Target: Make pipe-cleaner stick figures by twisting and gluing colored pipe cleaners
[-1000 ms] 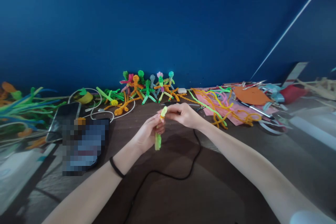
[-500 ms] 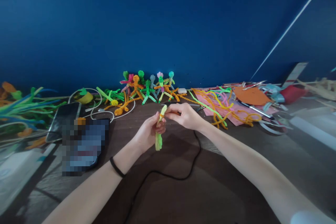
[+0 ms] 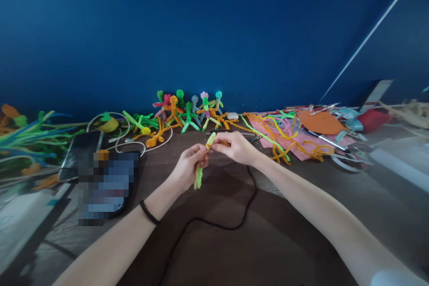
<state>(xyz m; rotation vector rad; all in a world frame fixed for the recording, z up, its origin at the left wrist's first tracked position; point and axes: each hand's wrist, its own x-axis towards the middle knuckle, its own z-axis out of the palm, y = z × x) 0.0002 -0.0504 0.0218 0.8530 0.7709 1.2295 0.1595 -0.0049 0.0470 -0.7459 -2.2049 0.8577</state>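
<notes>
My left hand point(image 3: 189, 165) is closed round a bundle of yellow-green pipe cleaners point(image 3: 198, 179), whose lower ends hang below my fingers and whose tip sticks out above. Around the upper part runs an orange pipe cleaner point(image 3: 209, 145). Its loose end is pinched between the fingers of my right hand point(image 3: 236, 148), close beside the left one. Behind both hands, a group of small pipe-cleaner figures point(image 3: 189, 116) in several colours stands against the wall.
A tablet-like device point(image 3: 110, 187) and a phone point(image 3: 78, 154) lie on the left, near green and blue pipe cleaners point(image 3: 36, 138). Loose pipe cleaners point(image 3: 278, 132) and orange paper point(image 3: 321, 123) are on the right. A black cord point(image 3: 217, 227) crosses the table.
The yellow-green bundle has tilted, its lower ends swinging left and its tip moving slightly right. My left hand has turned a little with it; the right hand keeps its pinch.
</notes>
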